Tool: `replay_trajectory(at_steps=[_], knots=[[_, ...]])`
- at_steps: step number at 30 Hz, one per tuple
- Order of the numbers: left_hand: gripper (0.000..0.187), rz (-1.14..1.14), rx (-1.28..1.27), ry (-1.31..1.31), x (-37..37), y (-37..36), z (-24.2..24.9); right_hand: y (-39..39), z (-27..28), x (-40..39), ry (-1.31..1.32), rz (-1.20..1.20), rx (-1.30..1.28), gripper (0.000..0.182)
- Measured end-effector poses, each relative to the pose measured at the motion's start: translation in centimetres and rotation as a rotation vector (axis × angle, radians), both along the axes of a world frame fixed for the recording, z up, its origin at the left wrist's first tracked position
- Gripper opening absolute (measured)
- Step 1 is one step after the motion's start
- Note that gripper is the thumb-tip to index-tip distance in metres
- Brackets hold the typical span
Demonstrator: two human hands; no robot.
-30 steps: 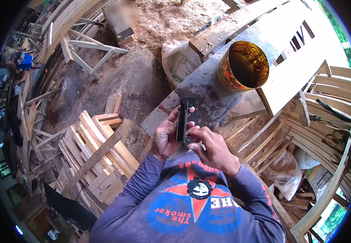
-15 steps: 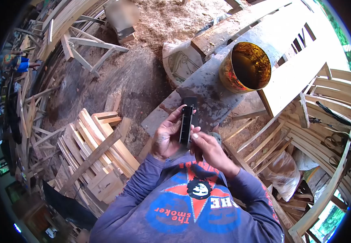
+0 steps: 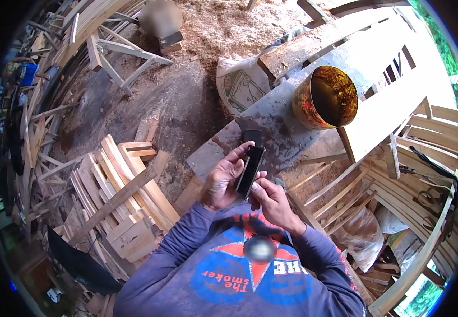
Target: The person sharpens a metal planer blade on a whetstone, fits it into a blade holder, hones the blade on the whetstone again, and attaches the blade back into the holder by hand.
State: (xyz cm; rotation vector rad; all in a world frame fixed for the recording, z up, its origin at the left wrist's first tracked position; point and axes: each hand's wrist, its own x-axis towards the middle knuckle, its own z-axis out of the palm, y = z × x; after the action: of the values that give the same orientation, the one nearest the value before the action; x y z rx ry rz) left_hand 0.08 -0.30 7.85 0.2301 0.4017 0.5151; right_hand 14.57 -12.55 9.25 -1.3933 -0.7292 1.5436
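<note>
Sawdust and wood offcuts cover the dirt floor (image 3: 149, 100) of this workshop, with curved slatted frames (image 3: 424, 158) stacked along the right side. Next in size is a grey, stained tabletop (image 3: 287, 113) made of a long plank running diagonally, with a paler board (image 3: 392, 100) lying across it. On the left sits a heap of short pale wooden pieces (image 3: 128, 195). A printed sack (image 3: 239, 84) lies beside the plank's far edge. A rusty, gold-tinted tin can (image 3: 326, 98) stands open on the tabletop. Close to the person's chest, the left hand (image 3: 223, 179) wraps its fingers around a slim black rectangular tool (image 3: 251, 169), held upright and slightly tilted just above the tabletop's near end. The right hand (image 3: 271, 201) pinches the tool's lower end with its fingertips, so both hands are closed on it.
</note>
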Motion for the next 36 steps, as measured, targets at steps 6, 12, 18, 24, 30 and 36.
replay_trajectory(at_steps=[6,12,18,24,30,36], knots=[[0.061,-0.014,-0.002,0.052,0.2,-0.4,0.6,1.2,1.8,1.8,0.811,-0.076,-0.444,0.037],[0.054,0.024,-0.051,0.045,0.3,-0.7,-0.6,-0.3,0.7,0.5,-0.185,-0.108,-0.036,0.031],[0.053,0.027,-0.25,-0.173,-0.3,-0.4,-2.1,1.6,1.1,4.1,-0.937,-0.146,0.503,0.05],[0.053,0.02,-0.318,-0.162,-0.8,-0.8,-0.9,4.4,0.6,7.1,-1.329,0.343,0.809,0.063],[0.052,-0.01,-0.253,-0.18,-0.8,-0.6,-0.1,5.2,0.5,5.8,-1.112,0.128,0.86,0.023],[0.05,-0.012,-0.033,-0.055,-0.6,-0.8,1.3,3.9,0.7,3.7,-0.029,-0.115,-0.03,0.025]])
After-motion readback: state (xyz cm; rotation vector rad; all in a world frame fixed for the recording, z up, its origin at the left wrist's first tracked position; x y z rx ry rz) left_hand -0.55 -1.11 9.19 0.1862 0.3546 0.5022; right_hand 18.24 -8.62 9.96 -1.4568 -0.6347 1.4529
